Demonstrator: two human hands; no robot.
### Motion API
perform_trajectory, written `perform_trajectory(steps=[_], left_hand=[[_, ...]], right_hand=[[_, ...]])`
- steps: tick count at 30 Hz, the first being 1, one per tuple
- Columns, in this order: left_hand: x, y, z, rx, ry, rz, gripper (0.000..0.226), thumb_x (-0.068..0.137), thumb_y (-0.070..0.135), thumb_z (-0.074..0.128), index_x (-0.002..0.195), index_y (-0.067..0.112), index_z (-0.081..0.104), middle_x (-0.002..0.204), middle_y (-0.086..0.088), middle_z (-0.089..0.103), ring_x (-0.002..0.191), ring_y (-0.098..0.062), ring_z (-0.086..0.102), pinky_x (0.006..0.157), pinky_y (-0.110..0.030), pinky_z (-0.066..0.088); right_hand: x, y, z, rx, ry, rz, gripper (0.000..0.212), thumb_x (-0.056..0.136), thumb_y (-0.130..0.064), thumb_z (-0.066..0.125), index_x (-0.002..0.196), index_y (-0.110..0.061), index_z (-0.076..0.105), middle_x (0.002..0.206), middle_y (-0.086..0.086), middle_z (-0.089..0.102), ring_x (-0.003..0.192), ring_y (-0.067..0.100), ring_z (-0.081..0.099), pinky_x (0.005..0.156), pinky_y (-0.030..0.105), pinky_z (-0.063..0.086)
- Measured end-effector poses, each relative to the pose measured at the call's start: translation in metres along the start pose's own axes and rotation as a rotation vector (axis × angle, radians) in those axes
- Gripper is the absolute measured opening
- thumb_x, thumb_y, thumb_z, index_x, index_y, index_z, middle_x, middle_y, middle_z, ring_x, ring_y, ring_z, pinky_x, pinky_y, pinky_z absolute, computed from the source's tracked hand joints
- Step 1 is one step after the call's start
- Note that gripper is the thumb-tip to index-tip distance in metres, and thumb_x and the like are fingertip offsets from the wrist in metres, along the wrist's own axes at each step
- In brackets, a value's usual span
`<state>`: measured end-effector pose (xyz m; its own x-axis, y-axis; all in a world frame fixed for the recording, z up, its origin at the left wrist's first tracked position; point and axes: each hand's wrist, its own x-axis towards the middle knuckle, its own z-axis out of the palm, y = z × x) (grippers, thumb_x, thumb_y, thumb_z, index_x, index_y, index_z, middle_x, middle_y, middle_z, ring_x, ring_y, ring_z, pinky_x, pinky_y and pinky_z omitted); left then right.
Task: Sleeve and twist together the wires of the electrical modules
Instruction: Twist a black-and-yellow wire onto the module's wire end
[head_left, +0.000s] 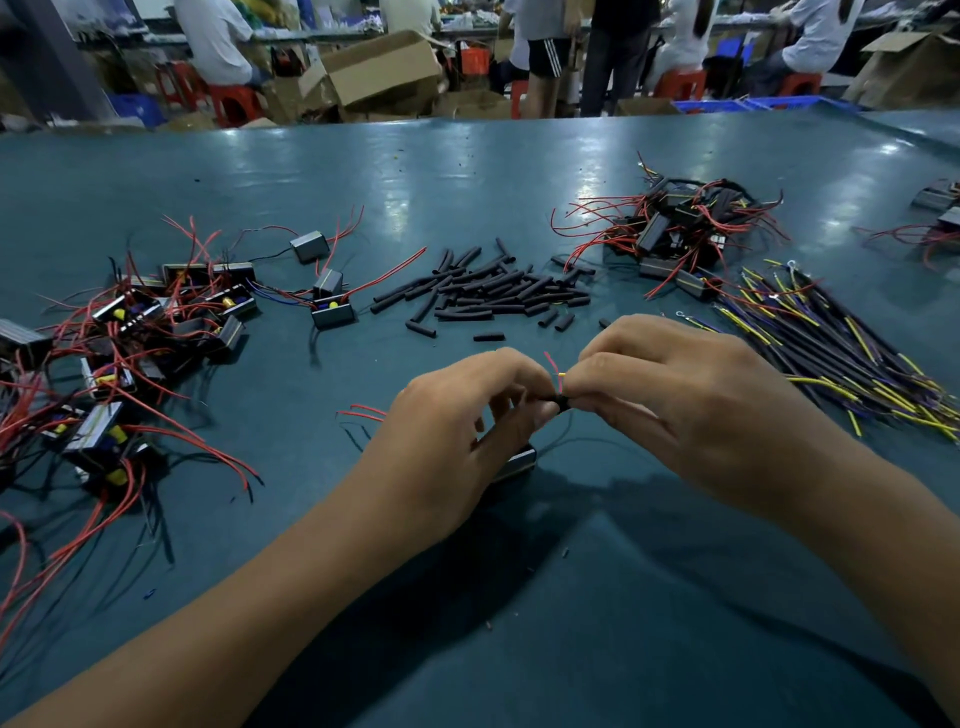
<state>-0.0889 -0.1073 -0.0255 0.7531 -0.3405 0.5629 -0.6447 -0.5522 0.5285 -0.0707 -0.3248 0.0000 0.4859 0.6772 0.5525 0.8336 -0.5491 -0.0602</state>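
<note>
**Wire ends pinched between both hands, sleeve at the junction**

Left hand (457, 415) and right hand (675, 384) meeting above the teal tabletop (519, 176), fingertips almost touching. Fingers of both curled narrow, pinching a short black heat-shrink sleeve (560, 402) at the meeting point. Thin red wire end (550, 364) and a yellow-tipped wire end (562, 374) standing up just above the pinch, side by side, close to upright. Small grey box-shaped electrical module (517, 460) lying on the tabletop under the left palm, mostly hidden.

Key relation: wire tips directly above the fingers, long axis near vertical, sleeve just below them. Right fingers look nearer the tips; judged the likelier hand to roll the twist, left steadying the sleeve. Whether the tips are already twisted: cannot tell.

Loose black sleeve pieces (488, 291) scattered beyond the hands. Heap of red-wired modules (145, 332) far left, another heap (675, 228) far right, bundle of black-and-yellow leads (831, 353) right.
</note>
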Motion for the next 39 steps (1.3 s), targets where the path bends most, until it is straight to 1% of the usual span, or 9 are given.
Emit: perform_trajectory(steps=[3,9,14,20,23,27,32,36,39], left_hand=[[0.0,0.001,0.001,0.001,-0.005,0.0,0.009,0.095,0.025,0.064,0.098,0.016,0.067,0.08,0.019,0.056,0.072,0.0,0.05,0.066,-0.009,0.035],[-0.001,0.001,0.002,0.175,0.047,0.158,0.015,0.095,0.019,0.067,0.096,0.006,0.072,0.085,-0.001,0.066,0.075,-0.024,0.059,0.068,-0.038,0.049],[-0.002,0.002,0.002,0.318,0.009,0.254,0.023,0.102,0.018,0.056,0.104,0.003,0.073,0.092,-0.007,0.069,0.076,-0.033,0.061,0.066,-0.047,0.049],[-0.003,0.004,0.006,0.107,0.041,0.109,0.01,0.095,0.017,0.067,0.102,0.012,0.071,0.087,0.003,0.067,0.077,-0.02,0.06,0.069,-0.041,0.049],[-0.004,0.004,0.009,0.125,0.047,0.107,0.01,0.094,0.016,0.068,0.103,0.011,0.072,0.087,0.002,0.067,0.077,-0.021,0.061,0.069,-0.042,0.049],[-0.004,0.004,0.013,0.051,0.081,0.065,0.01,0.097,0.016,0.063,0.101,0.012,0.072,0.084,0.004,0.067,0.075,-0.013,0.059,0.069,-0.034,0.05],[-0.006,0.007,0.015,-0.129,0.097,-0.062,0.005,0.094,0.015,0.068,0.099,0.012,0.068,0.08,0.006,0.068,0.069,-0.015,0.062,0.062,-0.015,0.047],[-0.005,0.007,0.016,-0.23,0.079,-0.115,0.01,0.089,0.017,0.075,0.092,0.015,0.066,0.08,0.006,0.066,0.071,-0.016,0.062,0.065,-0.031,0.052],[-0.004,0.005,0.016,-0.21,0.11,-0.089,0.01,0.087,0.014,0.077,0.094,0.016,0.07,0.084,0.006,0.066,0.076,-0.017,0.064,0.068,-0.031,0.052]], right_hand=[[0.0,-0.001,0.0,0.007,0.004,0.003,0.018,0.098,-0.018,0.058,0.098,-0.007,0.072,0.092,0.005,0.062,0.08,0.028,0.06,0.066,0.044,0.05],[0.001,-0.001,-0.001,0.03,0.01,0.035,0.012,0.094,-0.016,0.064,0.091,-0.006,0.07,0.087,0.004,0.063,0.076,0.02,0.058,0.07,0.036,0.05],[0.001,-0.001,-0.005,0.012,-0.011,0.009,0.015,0.094,-0.016,0.062,0.091,-0.005,0.071,0.09,0.006,0.065,0.08,0.025,0.061,0.073,0.034,0.049],[0.001,-0.002,-0.005,-0.07,-0.012,-0.041,0.014,0.094,-0.011,0.062,0.095,-0.002,0.072,0.092,0.011,0.064,0.079,0.031,0.061,0.066,0.042,0.052],[0.001,-0.003,-0.003,-0.068,-0.016,-0.049,0.012,0.093,-0.009,0.063,0.094,-0.002,0.072,0.092,0.012,0.064,0.079,0.031,0.061,0.07,0.041,0.052],[0.001,0.0,-0.007,0.056,-0.029,0.012,0.012,0.094,-0.011,0.06,0.096,-0.004,0.069,0.094,0.006,0.065,0.083,0.02,0.059,0.078,0.028,0.046],[0.0,-0.002,-0.008,0.141,0.002,0.162,0.016,0.09,-0.007,0.069,0.104,-0.007,0.062,0.091,-0.006,0.068,0.079,0.001,0.055,0.074,0.009,0.04],[0.0,-0.004,-0.005,0.086,0.019,0.142,0.012,0.089,-0.008,0.07,0.099,-0.007,0.064,0.086,-0.003,0.067,0.076,0.012,0.059,0.07,0.023,0.045],[0.0,-0.005,-0.005,0.096,0.046,0.143,0.013,0.089,-0.008,0.07,0.1,-0.007,0.064,0.087,-0.002,0.068,0.079,0.017,0.063,0.072,0.028,0.046]])
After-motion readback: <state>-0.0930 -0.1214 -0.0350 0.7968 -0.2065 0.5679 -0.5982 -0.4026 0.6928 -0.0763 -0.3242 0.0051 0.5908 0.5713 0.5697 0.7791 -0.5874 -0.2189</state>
